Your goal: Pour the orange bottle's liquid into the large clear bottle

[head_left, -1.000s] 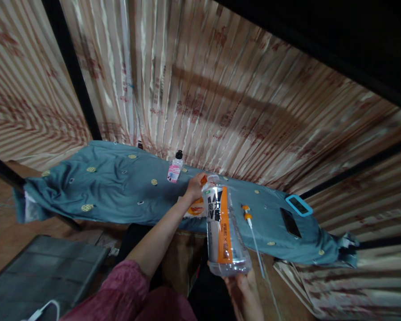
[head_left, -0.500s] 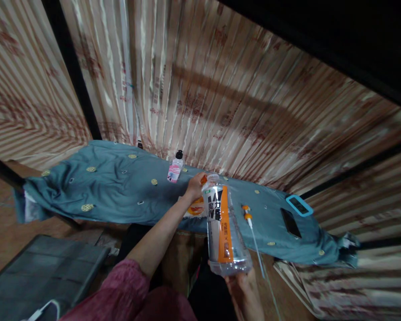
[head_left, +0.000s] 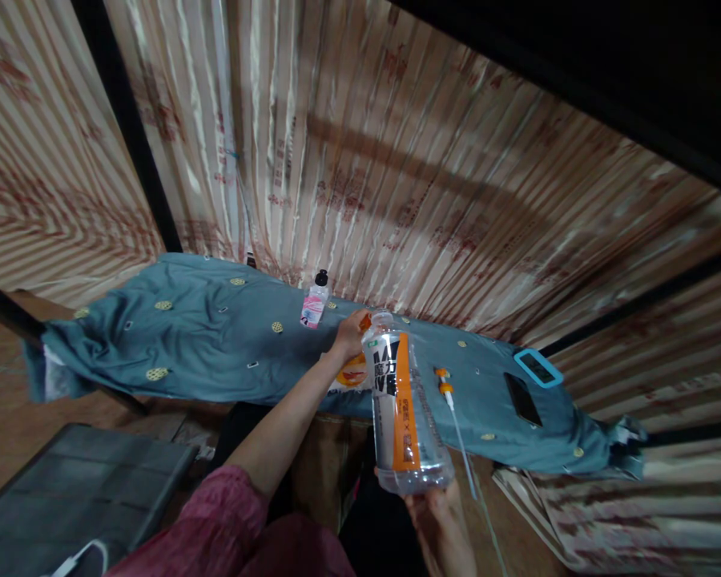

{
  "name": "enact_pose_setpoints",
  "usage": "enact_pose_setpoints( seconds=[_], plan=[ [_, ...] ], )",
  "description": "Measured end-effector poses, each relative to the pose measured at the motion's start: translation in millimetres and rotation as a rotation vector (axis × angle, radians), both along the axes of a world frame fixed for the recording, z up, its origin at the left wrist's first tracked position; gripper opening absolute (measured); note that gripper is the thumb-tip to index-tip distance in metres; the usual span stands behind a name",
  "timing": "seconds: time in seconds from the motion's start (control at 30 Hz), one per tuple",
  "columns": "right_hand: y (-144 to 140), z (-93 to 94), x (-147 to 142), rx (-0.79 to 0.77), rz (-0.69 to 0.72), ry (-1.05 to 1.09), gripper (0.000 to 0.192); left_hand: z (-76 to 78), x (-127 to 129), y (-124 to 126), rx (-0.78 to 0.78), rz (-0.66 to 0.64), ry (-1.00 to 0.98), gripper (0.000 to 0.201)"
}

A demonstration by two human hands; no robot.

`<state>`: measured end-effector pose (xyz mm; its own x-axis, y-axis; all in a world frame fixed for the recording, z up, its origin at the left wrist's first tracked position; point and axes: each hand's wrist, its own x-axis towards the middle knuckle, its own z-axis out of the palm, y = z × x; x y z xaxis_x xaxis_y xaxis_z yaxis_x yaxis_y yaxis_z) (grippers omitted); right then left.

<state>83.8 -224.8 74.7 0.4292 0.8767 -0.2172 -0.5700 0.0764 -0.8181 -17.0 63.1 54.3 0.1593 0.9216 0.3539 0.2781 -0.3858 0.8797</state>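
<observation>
A large clear plastic bottle [head_left: 400, 417] with a silver, black and orange label tilts in front of me, its mouth pointing away. My right hand [head_left: 437, 513] supports it from underneath, gripping the base. Up by the bottle's neck, my left hand [head_left: 351, 335] is closed, with a small orange piece [head_left: 366, 323] showing at the fingertips; its exact kind is unclear. Partly hidden behind my left wrist and the bottle lies a white and orange packet [head_left: 353, 374]. To the right, an orange-headed pump [head_left: 445, 383] with a long whitish tube rests on the cloth.
Blue-green patterned cloth [head_left: 216, 336] covers the narrow surface. On it stand or lie a pink-labelled bottle with a black cap [head_left: 316, 303], a dark phone [head_left: 522, 400] and a blue-framed device [head_left: 538, 369]. Striped curtains [head_left: 348, 160] and dark poles [head_left: 129, 120] surround it.
Almost nothing differs. The bottle and both hands hold the same position, with only a very slight shift of the view.
</observation>
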Motion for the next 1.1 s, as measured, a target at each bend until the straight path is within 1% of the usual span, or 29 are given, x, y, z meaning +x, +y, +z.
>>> enact_pose_setpoints(
  seconds=[0.1, 0.23, 0.37, 0.6, 0.73, 0.87, 0.97, 1.1],
  plan=[
    [0.3, 0.0, 0.1, 0.0, -0.016, 0.007, 0.046, 0.7, -0.5, -0.5, 0.004, 0.0, -0.003, 0.005],
    [-0.4, 0.3, 0.7, 0.004, 0.005, -0.024, 0.05, 1.9, -0.7, -1.0, -0.001, 0.001, -0.005, 0.006],
    [-1.3, 1.0, 1.0, 0.004, 0.004, -0.033, 0.047, 1.4, 0.0, -0.8, 0.0, 0.003, -0.009, 0.007],
    [-2.1, 0.9, 0.5, -0.004, -0.002, -0.029, 0.048, 0.9, 0.7, -0.5, -0.001, 0.002, -0.014, 0.013],
    [-2.1, 0.1, 1.0, -0.007, 0.011, -0.045, 0.06, 3.4, 0.0, -1.9, -0.01, -0.001, -0.013, 0.013],
    [-2.3, 1.0, 1.5, -0.015, 0.032, -0.048, 0.053, 5.4, -0.7, -3.6, -0.007, -0.006, -0.011, 0.016],
    [-2.7, 2.6, 1.0, -0.008, 0.039, -0.031, 0.054, 6.1, -0.9, -4.7, -0.007, 0.0, -0.008, 0.017],
    [-2.8, 3.8, 0.2, 0.004, 0.04, -0.019, 0.047, 6.6, -1.4, -5.7, -0.009, 0.001, -0.003, 0.012]
  ],
)
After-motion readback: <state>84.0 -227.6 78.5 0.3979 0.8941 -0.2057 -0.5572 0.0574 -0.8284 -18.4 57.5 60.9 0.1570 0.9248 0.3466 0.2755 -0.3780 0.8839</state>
